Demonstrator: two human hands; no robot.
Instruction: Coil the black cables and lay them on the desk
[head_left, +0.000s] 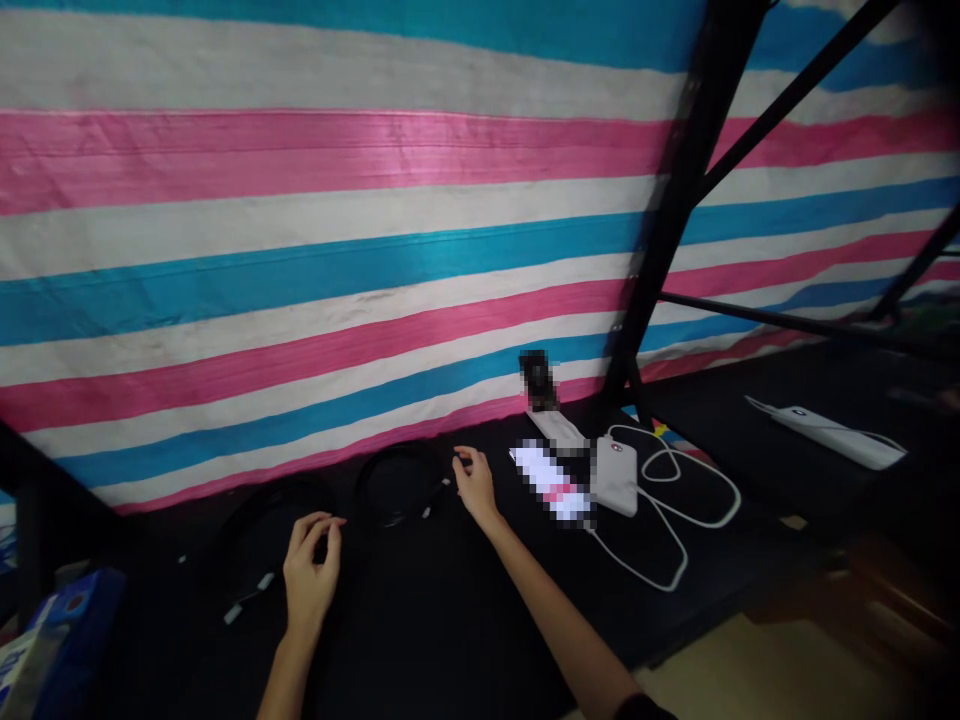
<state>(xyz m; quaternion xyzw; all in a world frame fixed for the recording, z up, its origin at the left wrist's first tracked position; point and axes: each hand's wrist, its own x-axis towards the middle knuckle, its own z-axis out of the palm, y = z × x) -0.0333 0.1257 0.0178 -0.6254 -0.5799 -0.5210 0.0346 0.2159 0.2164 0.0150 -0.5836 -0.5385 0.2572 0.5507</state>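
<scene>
Two coiled black cables lie on the dark tabletop, hard to make out against it. My left hand hovers beside the left coil, fingers curved and thumb close to the fingertips, with nothing visible in the grasp. Pale connector ends of that coil rest to the hand's left. Farther right, my right hand is held with bent, parted fingers and looks bare. Nearest to it are the right coil and its small light plugs. Whether either hand touches a cable is unclear.
Right of my hands lie a lit phone, a white power bank and a looping white cable. A long white device sits farther right. A blue package is at lower left. Black frame posts stand before a striped sheet.
</scene>
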